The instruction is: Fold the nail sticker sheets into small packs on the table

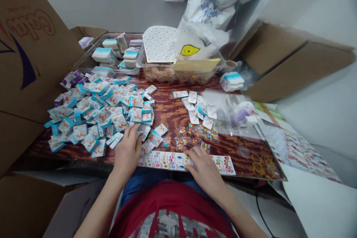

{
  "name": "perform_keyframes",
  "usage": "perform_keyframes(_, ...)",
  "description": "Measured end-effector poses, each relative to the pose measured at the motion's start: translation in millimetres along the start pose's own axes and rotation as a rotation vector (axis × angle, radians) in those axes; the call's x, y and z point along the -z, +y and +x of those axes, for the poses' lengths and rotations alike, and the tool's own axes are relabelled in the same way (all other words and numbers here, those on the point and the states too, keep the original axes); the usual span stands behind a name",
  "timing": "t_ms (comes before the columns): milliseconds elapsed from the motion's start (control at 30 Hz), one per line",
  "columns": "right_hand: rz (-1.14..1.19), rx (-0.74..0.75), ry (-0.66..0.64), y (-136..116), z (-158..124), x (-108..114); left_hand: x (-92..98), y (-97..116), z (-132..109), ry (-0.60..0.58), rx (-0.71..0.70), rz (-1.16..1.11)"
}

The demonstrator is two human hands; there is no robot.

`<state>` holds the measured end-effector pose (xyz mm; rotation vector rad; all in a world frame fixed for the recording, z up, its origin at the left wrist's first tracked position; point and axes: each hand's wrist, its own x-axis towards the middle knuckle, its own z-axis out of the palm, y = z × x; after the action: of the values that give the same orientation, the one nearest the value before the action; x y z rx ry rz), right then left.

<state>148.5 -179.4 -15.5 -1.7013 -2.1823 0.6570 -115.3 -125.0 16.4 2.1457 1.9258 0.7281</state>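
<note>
**A:** Where do the hands sit?

**B:** They are apart. The left hand [127, 153] lies flat with its fingers spread, touching the near edge of the heap of blue-and-white packets [97, 111]. The right hand [205, 169] presses curled fingertips on the sticker strip [167, 160], which lies along the table's [170, 113] near edge. I cannot tell whether it pinches the strip.

**A:** What is the risk?

**B:** The strip lies right at the edge, so I judge a drag toward the lap could pull it off. A sweep of the left wrist could also push packets into the gap by the cardboard box [28, 63].

**A:** What else is close by?

**B:** Little bags of coloured beads [200, 132] lie just beyond the right fingers, with a smaller scatter of packets [198, 109] behind them. Clear plastic sleeves [223, 104] overlap that scatter and look slippery. Rubber bands [260, 165] lie loose to the right. A clear tub [178, 74] of coloured bits blocks any reach further back.
</note>
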Motion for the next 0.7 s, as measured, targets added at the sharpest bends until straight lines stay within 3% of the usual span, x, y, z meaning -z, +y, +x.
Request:
perform_keyframes(100,-0.13,0.021,0.016,3,-3,-3,-7.8,21,-15,0.018,-0.097,-0.159)
perform_keyframes(200,-0.141,0.01,0.018,9,4,-3,-20.8,43,-32,-0.122,-0.231,-0.305)
perform_keyframes(300,-0.035,0.007,-0.037,15,17,3,-35.9,54,-41,-0.287,-0.322,-0.262)
perform_keyframes(367,0.026,0.023,-0.112,19,25,9,-43.2,54,-41,-0.331,-0.33,-0.177)
perform_keyframes(533,0.068,0.096,-0.183,27,35,23,-42.4,45,-37,-0.288,-0.267,-0.042)
perform_keyframes(700,0.103,0.171,-0.179,25,28,42,-28.4,53,-40,-0.176,-0.338,-0.15)
